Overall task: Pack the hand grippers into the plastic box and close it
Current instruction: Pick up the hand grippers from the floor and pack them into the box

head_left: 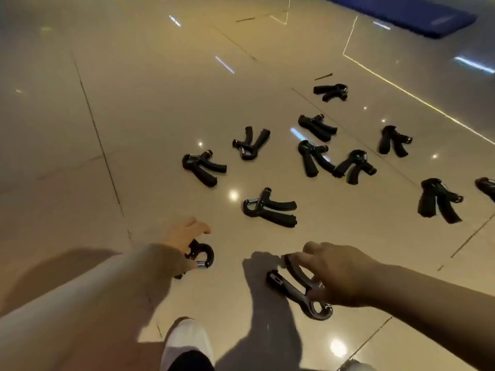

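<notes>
A glossy beige tiled floor (134, 116) carries scattered black spring-loaded hand grippers, with a blue mat (401, 12) at its far right corner. The left hand (184, 236) curls round one black gripper (202, 254), its spring end pointing toward the person. The right hand (337, 271) pinches a second gripper (292, 290), long axis running diagonally. The nearest loose gripper (270, 208) lies just beyond, between both hands. No plastic box shows

glossy tiled floor (139, 108), blue mat (417, 14), white shoe (187, 341)
</notes>
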Available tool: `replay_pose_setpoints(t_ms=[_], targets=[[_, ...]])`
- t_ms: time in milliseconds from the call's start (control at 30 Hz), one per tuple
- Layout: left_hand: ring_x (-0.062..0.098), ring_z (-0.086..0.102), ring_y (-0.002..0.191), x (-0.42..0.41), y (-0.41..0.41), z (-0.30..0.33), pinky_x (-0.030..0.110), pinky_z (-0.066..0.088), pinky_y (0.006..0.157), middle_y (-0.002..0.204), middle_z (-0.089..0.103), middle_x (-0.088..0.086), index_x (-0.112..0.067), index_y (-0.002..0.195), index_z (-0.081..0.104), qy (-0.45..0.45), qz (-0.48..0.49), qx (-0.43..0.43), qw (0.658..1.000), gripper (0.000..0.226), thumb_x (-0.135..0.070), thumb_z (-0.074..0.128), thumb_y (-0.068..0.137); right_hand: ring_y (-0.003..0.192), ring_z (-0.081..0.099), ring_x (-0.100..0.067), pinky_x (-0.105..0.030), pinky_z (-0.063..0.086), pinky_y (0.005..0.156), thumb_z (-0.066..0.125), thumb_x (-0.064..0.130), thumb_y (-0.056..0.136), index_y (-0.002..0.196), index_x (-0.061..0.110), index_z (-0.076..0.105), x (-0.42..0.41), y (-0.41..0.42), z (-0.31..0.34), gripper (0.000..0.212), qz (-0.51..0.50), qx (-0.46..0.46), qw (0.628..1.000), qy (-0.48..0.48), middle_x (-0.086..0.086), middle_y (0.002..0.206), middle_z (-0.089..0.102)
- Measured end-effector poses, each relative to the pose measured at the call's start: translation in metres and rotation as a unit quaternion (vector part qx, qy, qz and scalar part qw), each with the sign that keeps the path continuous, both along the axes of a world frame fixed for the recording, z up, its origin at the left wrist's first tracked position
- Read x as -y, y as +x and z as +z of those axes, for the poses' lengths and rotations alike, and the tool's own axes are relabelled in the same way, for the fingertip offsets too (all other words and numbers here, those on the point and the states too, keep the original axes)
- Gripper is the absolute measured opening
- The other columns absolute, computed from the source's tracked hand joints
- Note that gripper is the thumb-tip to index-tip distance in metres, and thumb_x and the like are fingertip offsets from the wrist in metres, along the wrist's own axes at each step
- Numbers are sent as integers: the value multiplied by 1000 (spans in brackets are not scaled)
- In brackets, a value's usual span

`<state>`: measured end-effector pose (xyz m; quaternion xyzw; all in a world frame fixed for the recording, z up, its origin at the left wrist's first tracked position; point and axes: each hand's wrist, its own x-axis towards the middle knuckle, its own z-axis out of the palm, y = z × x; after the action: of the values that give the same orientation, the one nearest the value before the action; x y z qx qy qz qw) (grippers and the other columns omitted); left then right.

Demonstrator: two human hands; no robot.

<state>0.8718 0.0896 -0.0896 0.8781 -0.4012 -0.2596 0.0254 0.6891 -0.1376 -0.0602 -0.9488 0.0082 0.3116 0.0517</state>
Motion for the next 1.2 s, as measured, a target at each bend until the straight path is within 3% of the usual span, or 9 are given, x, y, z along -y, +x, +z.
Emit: replay_pose_setpoints(t_ms=[233,300,433,567,700,867,933,1033,1200], targets=[[18,19,139,-16,33,-89,35,29,110,153,10,-9,-40,146,5,164,-69,56,983,102,-54,68,67,101,50,-25,-34,45,78,58,64,78,140,32,13,9,5,-97,83,-85,-48,995,26,-4,121,40],[20,22,137,-29,39,-110,38,32,109,153,14,-9,-40,146,12,126,-38,43,990,95,-52,68,70,98,50,-25,-34,45,78,58,68,75,139,33,13,8,2,-114,86,-105,-45,993,41,-4,120,39],[26,29,134,-36,41,-122,41,36,106,151,27,-3,-34,143,31,78,-48,49,995,72,-20,64,81,103,45,-26,-34,45,82,59,70,71,139,36,7,-6,-6,-134,92,-108,-36,993,37,-4,126,32],[35,63,98,-34,45,-126,45,58,67,114,64,6,-29,122,56,39,-60,103,992,92,-38,91,38,107,47,-27,-35,46,82,58,51,82,143,33,3,-4,-1,-138,84,-101,-18,995,17,-7,133,31],[32,49,116,-15,18,-132,48,44,93,128,54,4,-25,132,52,17,27,89,996,89,-59,79,54,109,46,-27,-36,45,85,49,37,91,144,34,-1,3,-11,-143,73,-68,4,998,14,-7,134,32],[32,61,95,2,-11,-142,48,50,78,104,64,4,-19,117,63,-36,15,100,994,87,-79,47,56,110,45,-23,-34,44,87,50,30,90,144,36,-7,24,-30,-146,79,-58,2,998,-27,-1,141,29],[30,61,98,6,-17,-141,47,50,81,107,62,1,-23,119,58,-57,-14,104,993,85,-80,42,58,109,46,-22,-32,43,86,49,34,89,143,38,-8,31,-35,-146,79,-84,9,996,-26,1,142,28],[31,56,111,-3,-8,-146,50,44,91,120,57,2,-28,128,43,-58,-33,89,994,91,-72,68,52,107,49,-22,-31,43,87,51,57,81,142,38,-7,32,-33,-145,87,-115,25,993,-12,3,141,27],[19,21,140,-21,7,-153,35,22,112,153,19,-5,-33,146,4,-20,13,13,1000,110,-49,77,66,112,45,-25,-33,44,89,53,68,75,145,34,-7,18,-13,-147,99,-123,10,992,-17,-5,139,27]])
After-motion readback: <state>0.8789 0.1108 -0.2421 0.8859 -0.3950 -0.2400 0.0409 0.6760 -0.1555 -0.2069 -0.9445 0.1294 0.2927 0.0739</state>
